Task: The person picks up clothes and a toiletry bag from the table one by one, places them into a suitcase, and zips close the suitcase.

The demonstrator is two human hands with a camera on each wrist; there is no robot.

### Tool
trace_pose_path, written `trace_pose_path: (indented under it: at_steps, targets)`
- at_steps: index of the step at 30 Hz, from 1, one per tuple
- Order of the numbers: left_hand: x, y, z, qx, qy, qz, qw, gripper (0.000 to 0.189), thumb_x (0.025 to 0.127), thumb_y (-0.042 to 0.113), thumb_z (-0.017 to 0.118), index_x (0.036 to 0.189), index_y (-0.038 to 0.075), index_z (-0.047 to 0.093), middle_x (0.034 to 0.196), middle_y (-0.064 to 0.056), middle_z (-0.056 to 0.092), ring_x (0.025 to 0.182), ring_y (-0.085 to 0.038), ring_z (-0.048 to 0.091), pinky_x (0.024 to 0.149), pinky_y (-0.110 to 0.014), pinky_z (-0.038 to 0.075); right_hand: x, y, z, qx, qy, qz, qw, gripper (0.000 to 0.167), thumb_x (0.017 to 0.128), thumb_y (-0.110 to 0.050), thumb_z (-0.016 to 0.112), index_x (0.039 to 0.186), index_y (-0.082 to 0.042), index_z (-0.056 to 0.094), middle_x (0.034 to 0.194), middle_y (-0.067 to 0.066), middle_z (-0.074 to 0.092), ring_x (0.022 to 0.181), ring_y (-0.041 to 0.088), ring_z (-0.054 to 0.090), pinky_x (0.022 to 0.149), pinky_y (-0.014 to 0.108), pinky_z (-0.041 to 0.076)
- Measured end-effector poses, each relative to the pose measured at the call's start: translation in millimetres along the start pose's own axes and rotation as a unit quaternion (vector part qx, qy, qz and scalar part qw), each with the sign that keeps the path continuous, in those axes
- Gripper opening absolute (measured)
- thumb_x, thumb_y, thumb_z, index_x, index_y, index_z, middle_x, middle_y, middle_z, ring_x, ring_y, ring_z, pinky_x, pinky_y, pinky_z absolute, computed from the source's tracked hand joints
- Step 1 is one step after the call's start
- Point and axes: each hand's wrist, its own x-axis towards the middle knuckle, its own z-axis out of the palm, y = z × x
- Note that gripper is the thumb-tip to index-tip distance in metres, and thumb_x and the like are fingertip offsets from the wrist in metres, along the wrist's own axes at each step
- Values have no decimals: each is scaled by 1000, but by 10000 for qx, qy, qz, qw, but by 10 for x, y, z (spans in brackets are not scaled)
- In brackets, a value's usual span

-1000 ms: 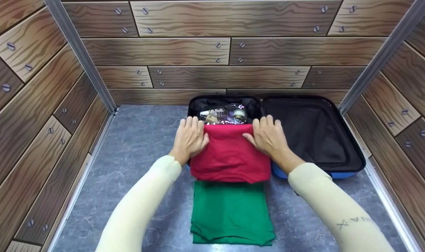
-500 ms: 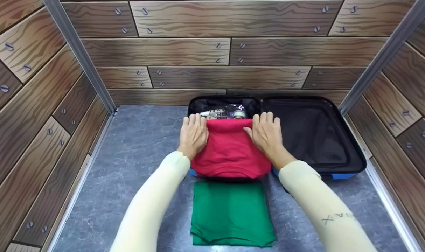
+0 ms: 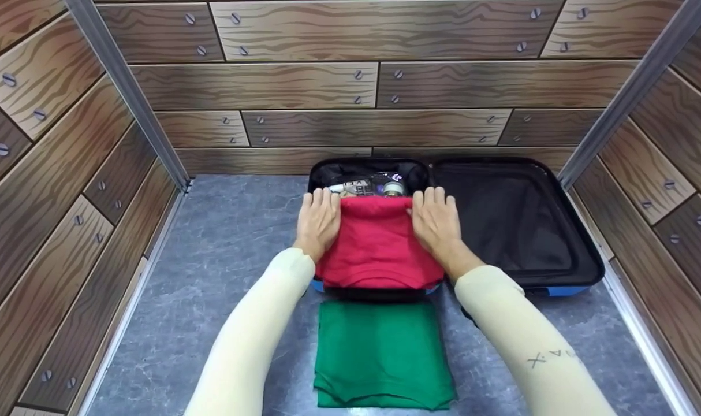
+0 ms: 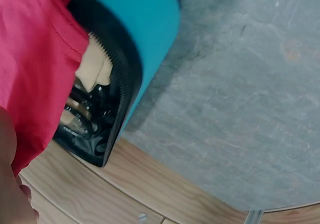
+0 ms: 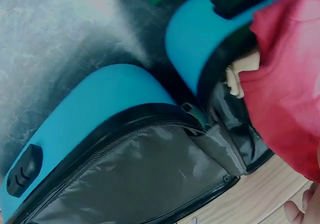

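Note:
A folded red shirt is stretched between my two hands over the left half of an open blue suitcase. My left hand grips its far left corner, thumb hidden. On the far right corner, my right hand holds the cloth, fingers curled over the edge. Beyond the shirt, a shiny clear pouch with toiletries shows inside the case. Beige cloth lies under the shirt in the right wrist view. A folded green shirt lies on the floor in front.
The suitcase's other half, lined in black, lies open to the right. Grey marbled floor spreads to the left. Wood-patterned walls with metal corner posts stand behind and at both sides.
The red shirt has moved slightly away from me and lower over the suitcase, baring the case's near edge. Both hands moved with it and still hold it. The green shirt stayed put.

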Motion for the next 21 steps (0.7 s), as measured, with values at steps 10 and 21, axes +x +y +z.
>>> trace_pose_path:
  at_steps: [10,21]
  targets:
    - [5,49,54,-112,-40,-77,9999,23,101,14,31,111,5,50,105,-12,52,100,-30,48,87,-42,37,-14,-9,76,113,-191,192,9996,33,101,-31,53,102,1,52,100,23,54,99,40,49,78,51,43]
    - [-53,56,83,-527,-55,-480,9974,41,106,29,39,140,5,40,137,-18,44,126,-36,41,104,-50,34,-42,-1,80,165,-263,339,9989,46,102,-39,51,120,3,46,110,25,47,105,43,45,85,51,39]
